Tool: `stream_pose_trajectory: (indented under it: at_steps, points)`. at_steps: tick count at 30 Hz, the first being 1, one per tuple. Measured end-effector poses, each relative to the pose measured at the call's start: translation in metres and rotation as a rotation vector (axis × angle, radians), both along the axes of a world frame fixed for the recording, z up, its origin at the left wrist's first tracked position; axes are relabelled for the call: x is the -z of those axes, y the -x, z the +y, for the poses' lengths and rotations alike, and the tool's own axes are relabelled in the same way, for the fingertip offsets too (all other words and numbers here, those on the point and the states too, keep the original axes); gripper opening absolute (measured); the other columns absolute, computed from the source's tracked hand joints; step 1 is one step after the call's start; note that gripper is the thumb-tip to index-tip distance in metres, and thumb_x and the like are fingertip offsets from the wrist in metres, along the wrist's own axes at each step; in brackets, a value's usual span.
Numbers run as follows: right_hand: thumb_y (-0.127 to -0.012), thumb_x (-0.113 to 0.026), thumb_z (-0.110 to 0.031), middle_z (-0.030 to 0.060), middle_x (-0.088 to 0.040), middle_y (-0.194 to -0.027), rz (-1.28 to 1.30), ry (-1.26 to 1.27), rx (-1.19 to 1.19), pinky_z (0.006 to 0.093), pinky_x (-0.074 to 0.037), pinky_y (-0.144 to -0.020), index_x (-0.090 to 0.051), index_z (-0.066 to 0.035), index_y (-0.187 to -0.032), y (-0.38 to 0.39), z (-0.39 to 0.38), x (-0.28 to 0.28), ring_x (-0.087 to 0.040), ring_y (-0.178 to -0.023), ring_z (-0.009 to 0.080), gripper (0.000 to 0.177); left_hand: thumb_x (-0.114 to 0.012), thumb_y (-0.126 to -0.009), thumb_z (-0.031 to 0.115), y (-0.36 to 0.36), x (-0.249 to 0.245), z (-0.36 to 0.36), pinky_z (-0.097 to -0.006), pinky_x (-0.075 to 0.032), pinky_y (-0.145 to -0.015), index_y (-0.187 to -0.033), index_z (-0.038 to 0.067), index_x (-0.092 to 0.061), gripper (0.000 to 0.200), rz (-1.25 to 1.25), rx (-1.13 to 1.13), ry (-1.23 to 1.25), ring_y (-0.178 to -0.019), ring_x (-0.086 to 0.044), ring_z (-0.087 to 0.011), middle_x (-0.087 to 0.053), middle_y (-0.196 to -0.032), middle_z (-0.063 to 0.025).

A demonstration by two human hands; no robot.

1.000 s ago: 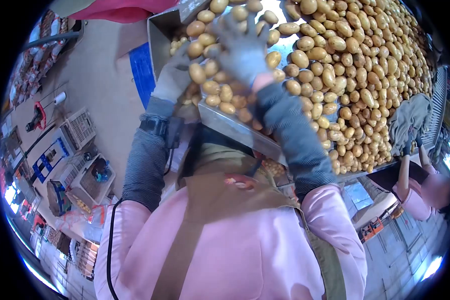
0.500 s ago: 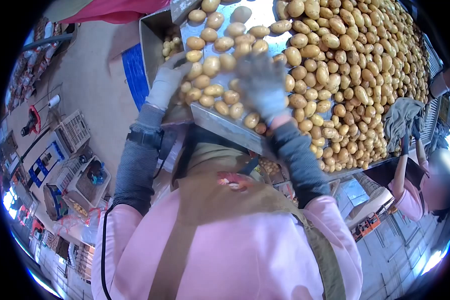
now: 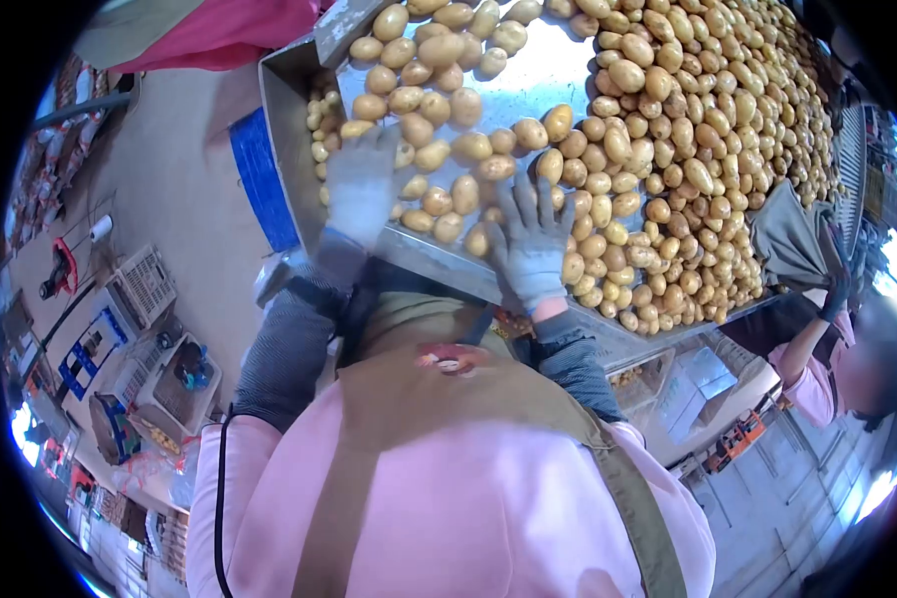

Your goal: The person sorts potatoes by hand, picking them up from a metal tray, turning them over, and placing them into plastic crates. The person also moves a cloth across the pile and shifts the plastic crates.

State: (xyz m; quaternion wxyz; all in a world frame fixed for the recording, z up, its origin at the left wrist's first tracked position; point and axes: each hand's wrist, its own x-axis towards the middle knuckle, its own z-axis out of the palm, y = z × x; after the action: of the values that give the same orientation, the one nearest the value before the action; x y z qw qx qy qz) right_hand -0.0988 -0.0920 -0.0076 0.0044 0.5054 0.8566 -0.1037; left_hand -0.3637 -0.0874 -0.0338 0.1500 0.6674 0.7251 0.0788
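My right hand point(image 3: 531, 237), in a grey-and-white work glove, lies palm down with fingers spread at the near edge of the metal tray point(image 3: 448, 261). Its fingertips touch or nearly touch a few yellow-brown potatoes point(image 3: 495, 166). My left hand point(image 3: 362, 189), gloved the same way, is over the tray's left side, slightly blurred, its fingers stretched forward beside a potato point(image 3: 416, 128). Neither hand grips anything that I can see. Loose potatoes lie scattered between and beyond the hands, and a thick heap point(image 3: 688, 130) covers the right of the tray.
Left of the tray, a metal-walled chute point(image 3: 294, 120) holds smaller potatoes, with a blue panel point(image 3: 262, 179) beside it. Another person point(image 3: 817, 364) stands at the right with a grey cloth point(image 3: 792, 239). Plastic crates point(image 3: 148, 284) stand on the floor at left.
My left hand has moved right and toward me, over the tray. My right hand has drawn back to the near edge, fingers spread. Potatoes between them have shifted.
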Motion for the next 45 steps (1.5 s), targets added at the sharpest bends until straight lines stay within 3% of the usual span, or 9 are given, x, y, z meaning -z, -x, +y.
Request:
stream_pose_trajectory:
  at_steps: [5, 10, 12, 20, 28, 30, 36, 39, 45]
  points:
    - [-0.095, -0.061, -0.04, 0.0125, -0.043, -0.155, -0.023, -0.118, 0.22, 0.0566, -0.018, -0.119, -0.051, -0.022, -0.147, 0.003, 0.032, 0.012, -0.039, -0.143, 0.0326, 0.056, -0.062, -0.094, 0.035, 0.007, -0.02, 0.022, -0.0446, -0.052, -0.086, -0.115, 0.006, -0.064, 0.036, -0.439, -0.149, 0.18, -0.101, -0.065, -0.0344, -0.067, -0.109, -0.0156]
    - [-0.099, -0.053, -0.015, 0.0161, -0.062, -0.125, 1.177, 0.445, 0.693, 0.0378, -0.044, -0.101, -0.061, -0.005, -0.129, 0.029, 0.041, -0.048, -0.058, -0.113, 0.0344, 0.032, -0.056, -0.102, 0.031, -0.056, -0.068, 0.001, -0.0398, -0.048, -0.099, -0.132, 0.002, -0.059, 0.041, -0.977, -0.152, -0.126, -0.116, -0.063, -0.0282, -0.066, -0.123, -0.0178]
    - [-0.096, -0.053, -0.008, 0.0126, -0.063, -0.121, 0.837, 0.204, 0.282, 0.0361, -0.049, -0.092, -0.062, -0.002, -0.123, 0.022, 0.02, -0.051, -0.062, -0.102, 0.0284, 0.028, -0.056, -0.1, 0.021, -0.061, -0.053, 0.015, -0.0416, -0.045, -0.105, -0.137, 0.001, -0.056, 0.041, -0.771, 0.206, -0.135, -0.122, -0.059, -0.0348, -0.062, -0.131, -0.0202]
    - [-0.085, -0.065, 0.001, 0.0119, -0.064, -0.114, 1.067, 0.507, 0.783, 0.0303, -0.055, -0.073, -0.06, 0.001, -0.126, -0.094, -0.028, -0.019, -0.065, -0.095, 0.0239, 0.041, -0.072, -0.08, 0.017, -0.016, -0.003, 0.138, -0.0464, -0.045, -0.097, -0.121, 0.012, -0.062, 0.043, -0.036, 0.341, -0.137, -0.108, -0.055, -0.037, -0.059, -0.117, -0.0138]
    - [-0.087, -0.065, -0.01, 0.0076, -0.072, -0.093, 1.111, 0.525, 0.927, 0.0275, -0.052, -0.082, -0.072, 0.001, -0.102, -0.021, 0.026, 0.004, -0.066, -0.089, 0.0171, 0.019, -0.063, -0.093, 0.011, -0.09, -0.016, 0.121, -0.0269, -0.051, -0.079, -0.099, 0.002, -0.069, 0.012, -0.986, -0.09, 0.124, -0.086, -0.059, -0.0096, -0.068, -0.091, -0.0016]
    - [-0.088, -0.064, -0.01, 0.0118, -0.067, -0.118, 1.246, 0.646, 0.824, 0.0291, -0.05, -0.092, -0.073, 0.0, -0.108, -0.014, 0.029, -0.006, -0.063, -0.108, 0.0196, 0.024, -0.06, -0.096, 0.011, -0.097, -0.032, 0.128, -0.028, -0.051, -0.084, -0.11, 0.003, -0.069, 0.019, -1.234, -0.22, 0.302, -0.092, -0.062, -0.0126, -0.069, -0.098, -0.003]
    - [-0.092, -0.063, -0.015, 0.0143, -0.05, -0.146, 1.263, 0.563, 0.646, 0.0338, -0.042, -0.109, -0.055, -0.003, -0.139, -0.041, -0.002, -0.057, -0.049, -0.134, 0.0246, 0.049, -0.056, -0.099, 0.014, -0.138, -0.084, 0.09, -0.0379, -0.05, -0.097, -0.132, 0.005, -0.059, 0.034, -0.835, 0.685, 0.138, -0.11, -0.065, -0.0281, -0.067, -0.119, -0.0161]
    - [-0.092, -0.065, -0.013, 0.0125, -0.058, -0.137, 1.358, 0.592, 0.739, 0.0359, -0.044, -0.106, -0.051, -0.002, -0.141, -0.055, -0.002, -0.097, -0.055, -0.126, 0.0239, 0.052, -0.058, -0.098, 0.016, -0.186, -0.052, 0.144, -0.0411, -0.05, -0.099, -0.13, 0.005, -0.06, 0.034, -0.702, 0.766, -0.334, -0.117, -0.061, -0.0348, -0.067, -0.118, -0.0182]
    - [-0.087, -0.071, -0.007, 0.0125, -0.063, -0.126, 0.702, -0.005, 0.632, 0.0353, -0.05, -0.098, -0.054, 0.001, -0.132, -0.124, -0.036, -0.095, -0.062, -0.114, 0.0239, 0.049, -0.063, -0.085, 0.015, -0.287, -0.02, 0.185, -0.0447, -0.052, -0.088, -0.129, 0.009, -0.06, 0.044, 0.023, 1.056, -0.058, -0.103, -0.066, -0.0313, -0.068, -0.107, -0.0157]
